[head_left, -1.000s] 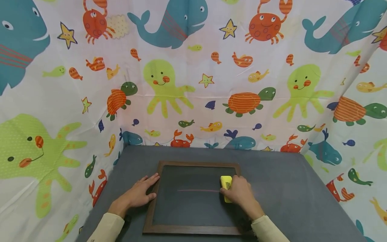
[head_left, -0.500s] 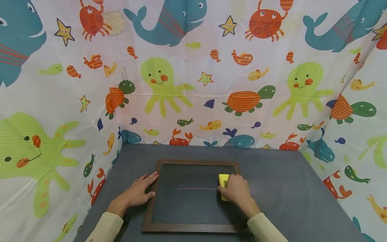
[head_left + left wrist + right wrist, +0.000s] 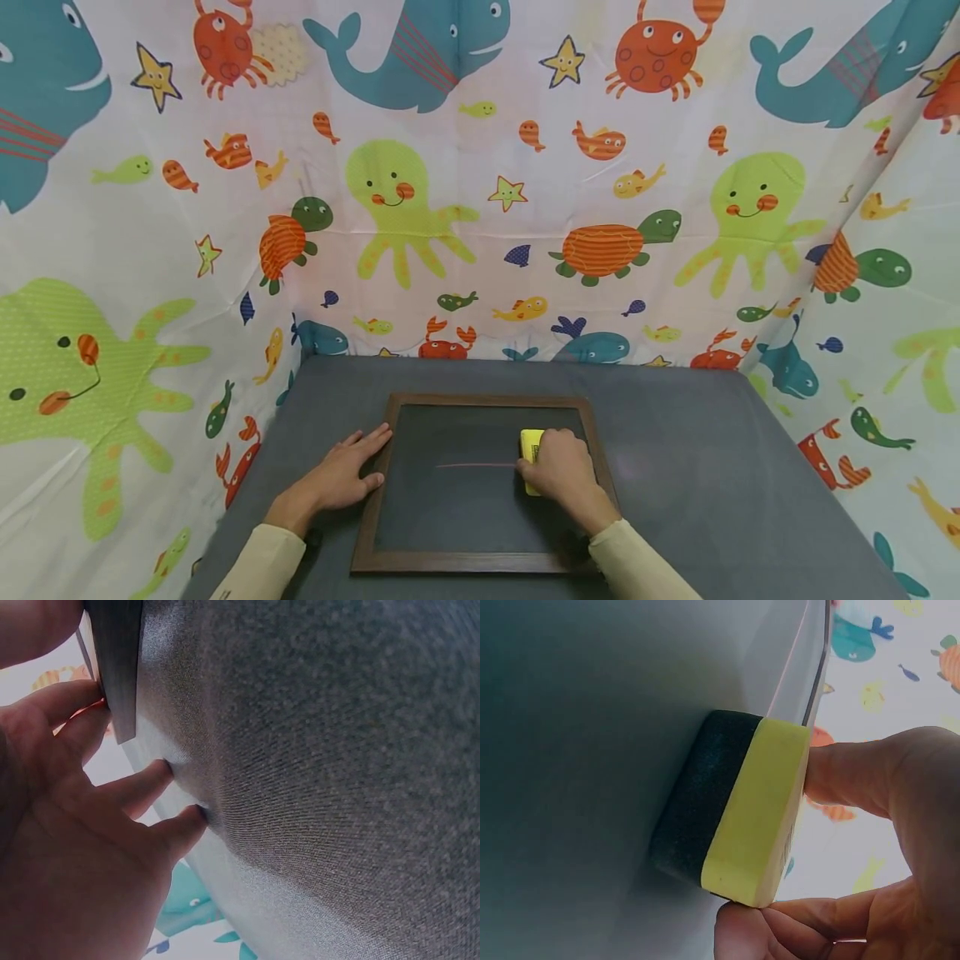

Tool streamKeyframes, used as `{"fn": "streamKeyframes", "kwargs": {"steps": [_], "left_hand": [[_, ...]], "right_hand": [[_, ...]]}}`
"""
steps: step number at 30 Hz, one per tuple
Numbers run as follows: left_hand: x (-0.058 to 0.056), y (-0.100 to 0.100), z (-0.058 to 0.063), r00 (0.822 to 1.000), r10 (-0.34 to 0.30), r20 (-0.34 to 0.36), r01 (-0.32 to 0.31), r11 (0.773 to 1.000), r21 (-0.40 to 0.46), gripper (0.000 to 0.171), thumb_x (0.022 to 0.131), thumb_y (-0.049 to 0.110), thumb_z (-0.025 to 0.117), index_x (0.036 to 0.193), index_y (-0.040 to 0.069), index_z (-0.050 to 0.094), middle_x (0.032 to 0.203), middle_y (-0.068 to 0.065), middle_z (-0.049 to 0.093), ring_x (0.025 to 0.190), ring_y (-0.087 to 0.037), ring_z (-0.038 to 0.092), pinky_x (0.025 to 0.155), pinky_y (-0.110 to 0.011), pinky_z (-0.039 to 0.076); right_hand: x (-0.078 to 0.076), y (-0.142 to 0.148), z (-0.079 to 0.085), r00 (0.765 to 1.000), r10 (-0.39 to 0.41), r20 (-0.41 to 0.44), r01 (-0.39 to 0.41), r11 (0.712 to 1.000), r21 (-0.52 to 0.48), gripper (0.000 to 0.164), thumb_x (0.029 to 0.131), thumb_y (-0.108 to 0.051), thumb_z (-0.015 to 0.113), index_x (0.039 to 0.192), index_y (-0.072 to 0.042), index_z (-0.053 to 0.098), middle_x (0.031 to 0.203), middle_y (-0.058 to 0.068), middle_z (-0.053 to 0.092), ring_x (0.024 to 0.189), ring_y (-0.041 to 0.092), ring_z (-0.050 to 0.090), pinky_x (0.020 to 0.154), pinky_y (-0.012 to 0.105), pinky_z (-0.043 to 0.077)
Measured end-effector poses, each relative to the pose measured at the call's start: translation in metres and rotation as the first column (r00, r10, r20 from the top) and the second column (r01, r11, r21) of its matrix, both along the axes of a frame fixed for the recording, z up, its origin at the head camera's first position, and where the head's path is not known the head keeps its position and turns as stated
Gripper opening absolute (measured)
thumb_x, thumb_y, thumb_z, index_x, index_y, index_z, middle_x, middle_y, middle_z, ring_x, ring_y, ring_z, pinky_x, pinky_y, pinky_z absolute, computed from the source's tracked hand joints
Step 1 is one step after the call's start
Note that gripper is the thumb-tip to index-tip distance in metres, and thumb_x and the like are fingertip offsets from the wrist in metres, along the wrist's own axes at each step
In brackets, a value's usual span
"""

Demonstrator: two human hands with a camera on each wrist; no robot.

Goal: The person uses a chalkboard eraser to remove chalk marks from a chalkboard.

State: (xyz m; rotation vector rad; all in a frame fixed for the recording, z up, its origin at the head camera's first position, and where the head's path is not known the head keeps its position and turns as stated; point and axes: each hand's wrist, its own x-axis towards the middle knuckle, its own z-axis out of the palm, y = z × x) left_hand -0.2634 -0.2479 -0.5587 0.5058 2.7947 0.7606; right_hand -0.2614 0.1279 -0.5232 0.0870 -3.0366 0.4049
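Note:
A chalkboard with a brown wooden frame lies flat in the head view, a thin pink chalk line running across its middle. My right hand grips a yellow board eraser by its sides, over the line's right end. In the right wrist view the eraser's dark felt side faces the board, thumb and fingers on its yellow back. My left hand rests at the frame's left edge with fingers spread. In the left wrist view its fingertips touch the grey cloth and the frame.
A dark grey cloth-covered table extends around the board. Behind it and at both sides hangs a white curtain printed with sea animals.
My right hand has slid left across the board with the eraser, and the visible chalk line is shorter at its right end. The left hand stays at the frame.

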Motion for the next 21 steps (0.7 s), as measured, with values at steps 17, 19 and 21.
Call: {"fn": "streamKeyframes", "kwargs": {"steps": [17,19,21], "left_hand": [[0.001,-0.001,-0.002,1.000,-0.008,-0.018,0.008,1.000,0.000,0.074,0.096,0.024,0.068,0.159,0.016,0.031,0.168,-0.001,0.023,0.151,-0.048,0.018,0.115,-0.074,0.013],[0.002,0.000,-0.001,1.000,-0.010,-0.021,0.010,1.000,0.001,0.074,0.096,0.024,0.068,0.159,0.016,0.031,0.168,-0.001,0.023,0.151,-0.049,0.018,0.114,-0.074,0.013],[0.002,0.000,-0.001,1.000,-0.011,-0.024,0.011,1.000,0.003,0.073,0.096,0.023,0.068,0.159,0.016,0.031,0.167,-0.002,0.023,0.151,-0.049,0.018,0.114,-0.074,0.013]], "right_hand": [[0.000,-0.062,0.005,0.996,0.088,0.016,-0.087,0.995,-0.052,0.040,0.078,-0.044,0.078,0.073,-0.010,0.057,0.061,0.002,0.050,0.049,0.017,0.049,0.041,0.030,0.042],[0.000,-0.071,0.005,0.995,0.099,0.022,-0.098,0.994,-0.050,0.041,0.079,-0.044,0.078,0.074,-0.009,0.058,0.062,0.002,0.050,0.049,0.018,0.049,0.042,0.030,0.043],[0.001,-0.078,0.005,0.994,0.109,0.024,-0.108,0.993,-0.046,0.041,0.079,-0.045,0.078,0.075,-0.009,0.058,0.063,0.003,0.051,0.050,0.018,0.049,0.043,0.031,0.044]]}}
